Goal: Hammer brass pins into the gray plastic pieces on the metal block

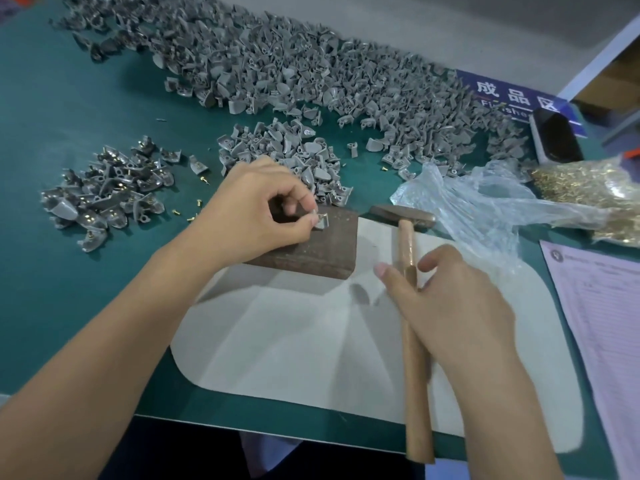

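Note:
A brown metal block (pixel 322 252) sits on a white mat (pixel 298 344) in the middle of the green table. My left hand (pixel 256 216) rests over the block's far left corner and pinches a small gray plastic piece (pixel 320 220) between thumb and forefinger, holding it on the block's top. My right hand (pixel 453 299) grips the wooden handle of a hammer (pixel 410 327), fingers curled round it, forefinger stretched out. The dark hammer head (pixel 401 213) hovers just right of the block, level with the piece.
A huge heap of gray pieces (pixel 311 71) covers the far table, a small heap (pixel 284 150) lies behind the block, and pieces with brass pins (pixel 107 188) lie left. A plastic bag of brass pins (pixel 585 192) and a paper form (pixel 602 323) are right. Loose pins (pixel 197 204) dot the table.

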{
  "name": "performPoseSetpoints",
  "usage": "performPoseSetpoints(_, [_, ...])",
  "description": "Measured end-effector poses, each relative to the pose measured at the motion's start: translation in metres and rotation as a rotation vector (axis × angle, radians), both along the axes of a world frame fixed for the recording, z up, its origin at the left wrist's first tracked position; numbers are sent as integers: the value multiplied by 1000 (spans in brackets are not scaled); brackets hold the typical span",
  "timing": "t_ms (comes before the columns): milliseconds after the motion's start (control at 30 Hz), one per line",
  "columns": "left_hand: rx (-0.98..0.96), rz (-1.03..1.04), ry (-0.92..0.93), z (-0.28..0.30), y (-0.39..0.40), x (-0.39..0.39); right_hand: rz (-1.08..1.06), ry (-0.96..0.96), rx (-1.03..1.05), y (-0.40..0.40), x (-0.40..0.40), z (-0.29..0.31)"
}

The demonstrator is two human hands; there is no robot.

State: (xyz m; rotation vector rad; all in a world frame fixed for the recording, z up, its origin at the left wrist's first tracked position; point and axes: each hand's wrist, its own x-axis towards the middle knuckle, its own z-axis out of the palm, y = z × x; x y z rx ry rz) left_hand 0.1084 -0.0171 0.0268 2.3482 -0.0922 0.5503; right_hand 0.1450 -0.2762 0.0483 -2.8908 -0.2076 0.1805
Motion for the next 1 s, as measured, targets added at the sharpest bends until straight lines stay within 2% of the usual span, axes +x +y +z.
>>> performPoseSetpoints(67, [19, 6, 21, 2, 0, -1, 1, 80, 36, 0, -7, -5])
performPoseSetpoints(200, [17, -8, 30, 6, 0, -3, 8, 91, 253, -3, -3, -9])
performPoseSetpoints(300, [21, -13, 51, 7, 3, -4, -123, 299, 705, -9, -5, -1])
performPoseSetpoints(400, [-34, -28, 110, 6, 6, -5, -216, 638, 1270, -4, -19, 9])
performPoseSetpoints(467, [-59, -32, 136, 6, 8, -5, -193, 852, 1534, 3, -31, 12])
performPoseSetpoints(533, [-64, -29, 137, 6, 8, -6, -114, 920, 1552, 10, -42, 11])
performPoseSetpoints(700, [-55, -28, 135, 6, 6, -5, 29, 888, 1494, 21, -59, 10])
performPoseSetpoints(867, [-86, -4, 154, 4, 8, -5, 74, 876, 1412, 27, -60, 12])
performPoseSetpoints(1000, [-130, -4, 192, 3, 9, -4, 86, 822, 1422, 26, -57, 11])
